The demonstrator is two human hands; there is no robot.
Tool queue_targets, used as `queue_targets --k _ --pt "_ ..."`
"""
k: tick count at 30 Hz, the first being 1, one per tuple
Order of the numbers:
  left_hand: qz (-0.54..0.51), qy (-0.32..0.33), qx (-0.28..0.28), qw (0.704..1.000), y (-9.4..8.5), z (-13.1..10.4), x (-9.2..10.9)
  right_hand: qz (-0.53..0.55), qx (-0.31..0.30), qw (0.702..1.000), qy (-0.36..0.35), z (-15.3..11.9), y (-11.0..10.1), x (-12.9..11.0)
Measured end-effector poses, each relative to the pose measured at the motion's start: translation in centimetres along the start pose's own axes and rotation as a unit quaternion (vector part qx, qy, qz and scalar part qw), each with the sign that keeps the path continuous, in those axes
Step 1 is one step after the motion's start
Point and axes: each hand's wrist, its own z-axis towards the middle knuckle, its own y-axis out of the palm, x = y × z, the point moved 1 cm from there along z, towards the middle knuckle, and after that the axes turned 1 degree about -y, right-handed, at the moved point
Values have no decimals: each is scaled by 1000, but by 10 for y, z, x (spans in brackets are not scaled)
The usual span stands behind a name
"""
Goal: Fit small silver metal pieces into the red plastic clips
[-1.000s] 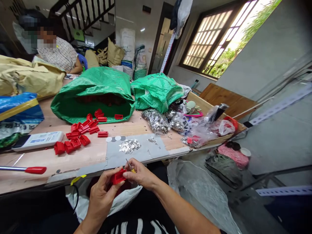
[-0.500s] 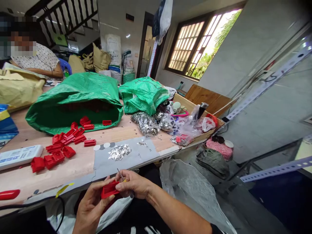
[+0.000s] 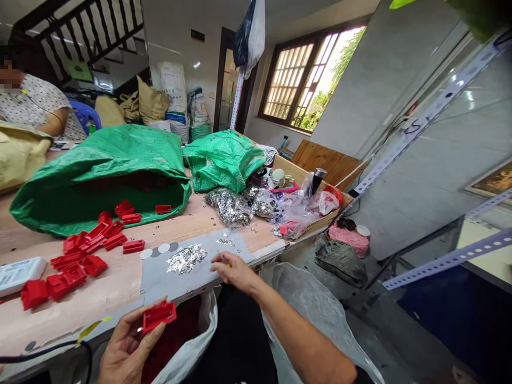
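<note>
Where the tabletop (image 3: pixel 116 282) spreads out, a green bag (image 3: pixel 114 152) lies behind and left of the gray mat (image 3: pixel 160 282). In front of the mat, the left hand's (image 3: pixel 128 344) grip pinches a red block (image 3: pixel 159 318). Over the mat's edge, the right hand's (image 3: pixel 238 272) grip curls around a yellow thing (image 3: pixel 229 264). Silver bits (image 3: pixel 186 259) lie on the mat.

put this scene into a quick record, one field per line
left hand: holds red part
right hand: holds yellow object, mostly hidden; near metal pieces
under metal pieces: grey sheet
loose red parts: on table, some at mouth of green sack
</note>
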Motion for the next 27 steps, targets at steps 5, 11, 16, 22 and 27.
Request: queue_targets --k 5,11,16,22,27 --pt "1 -13 4 1000 -7 3 -6 -189 212 959 -6 22 -93 26" --pt "15 -22 -21 999 -8 5 -17 -275 247 929 2 27 -121 35" --pt "144 41 -19 988 -13 18 -13 -305 221 926 -15 37 -99 35" --pt "364 182 41 912 -15 54 -6 -342 238 908 -42 65 -101 24" --pt "382 228 47 895 -7 72 -10 -362 237 900 -46 91 -109 18"
